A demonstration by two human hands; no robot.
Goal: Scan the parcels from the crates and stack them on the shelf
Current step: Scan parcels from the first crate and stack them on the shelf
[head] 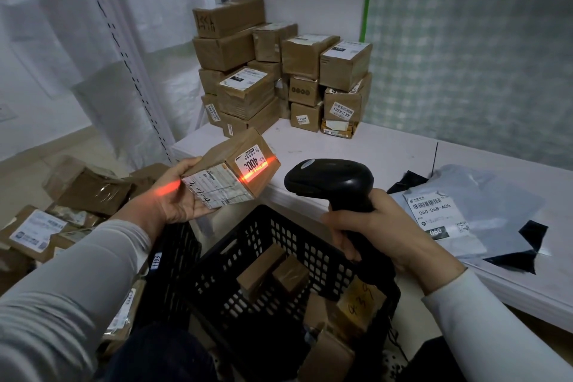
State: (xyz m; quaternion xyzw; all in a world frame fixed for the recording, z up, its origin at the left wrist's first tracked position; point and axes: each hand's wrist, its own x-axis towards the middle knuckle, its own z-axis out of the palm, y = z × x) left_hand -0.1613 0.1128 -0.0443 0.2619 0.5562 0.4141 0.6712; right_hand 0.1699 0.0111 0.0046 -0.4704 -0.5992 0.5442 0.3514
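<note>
My left hand (178,192) holds a small brown cardboard parcel (231,167) above the crate, its white labels turned toward the scanner. My right hand (372,226) grips the handle of a black barcode scanner (328,180), which points left at the parcel. A red scan line runs across the parcel's label and onto my left palm. Below stands a black plastic crate (279,245) with several brown parcels inside. A stack of several brown parcels (279,71) sits at the back corner of the white shelf (372,152).
Grey and black poly mailers (465,214) with a white label lie on the shelf at the right. Loose cardboard parcels (62,205) are piled on the floor at the left. A white slotted shelf upright (130,65) rises at the left of the shelf.
</note>
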